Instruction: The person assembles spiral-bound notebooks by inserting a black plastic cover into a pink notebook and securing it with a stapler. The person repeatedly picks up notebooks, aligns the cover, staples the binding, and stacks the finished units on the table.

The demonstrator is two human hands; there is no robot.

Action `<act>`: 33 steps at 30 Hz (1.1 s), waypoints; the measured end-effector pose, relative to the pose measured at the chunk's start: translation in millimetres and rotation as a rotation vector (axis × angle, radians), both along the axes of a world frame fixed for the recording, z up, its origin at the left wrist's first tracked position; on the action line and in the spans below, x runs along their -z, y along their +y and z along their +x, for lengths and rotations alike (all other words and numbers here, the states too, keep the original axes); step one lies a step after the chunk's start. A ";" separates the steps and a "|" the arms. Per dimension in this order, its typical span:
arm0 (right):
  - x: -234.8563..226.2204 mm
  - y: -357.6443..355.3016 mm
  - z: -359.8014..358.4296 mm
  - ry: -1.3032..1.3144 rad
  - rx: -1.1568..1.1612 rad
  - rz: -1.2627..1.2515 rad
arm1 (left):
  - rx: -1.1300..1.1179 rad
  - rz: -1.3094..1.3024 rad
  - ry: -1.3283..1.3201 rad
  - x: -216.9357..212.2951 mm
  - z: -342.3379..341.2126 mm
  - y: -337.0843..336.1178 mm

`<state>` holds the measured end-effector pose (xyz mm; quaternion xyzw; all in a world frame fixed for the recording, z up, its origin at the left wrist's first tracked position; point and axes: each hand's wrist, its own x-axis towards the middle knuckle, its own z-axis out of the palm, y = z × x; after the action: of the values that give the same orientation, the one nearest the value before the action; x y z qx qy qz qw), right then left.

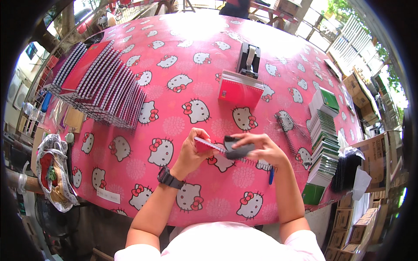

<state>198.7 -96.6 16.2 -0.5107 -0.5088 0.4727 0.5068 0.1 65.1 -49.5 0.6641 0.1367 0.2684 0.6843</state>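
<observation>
We stand at a round table (pixel 174 209) under a pink cartoon-cat cloth, its near edge curving just before us. Far left, a long fanned row of red spiral notebooks (pixel 102 85) lies near the rim; at right, a stack of green-and-white booklets (pixel 324 130) runs along the edge beside brown cartons (pixel 374 152). A smaller red notebook pile (pixel 239 91) sits centre, with a black tape dispenser (pixel 249 58) behind it. Open cloth lies between these heaps. Our left hand (pixel 191 150) grips a small red notebook (pixel 205 144) just above the cloth; our right hand (pixel 261 148) closes around a dark tool (pixel 237 150) against its wire binding. A blue pen (pixel 271 175) lies beside our wrist.
</observation>
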 end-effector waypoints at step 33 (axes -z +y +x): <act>-1.0 25.2 -14.0 0.338 -0.045 0.066 | 0.120 -0.292 -0.125 -4.3 -1.8 1.0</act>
<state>184.7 -71.4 17.1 -0.3957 -0.4430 0.5458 0.5910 -1.7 66.0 -45.2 0.5466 0.0913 0.2452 0.7955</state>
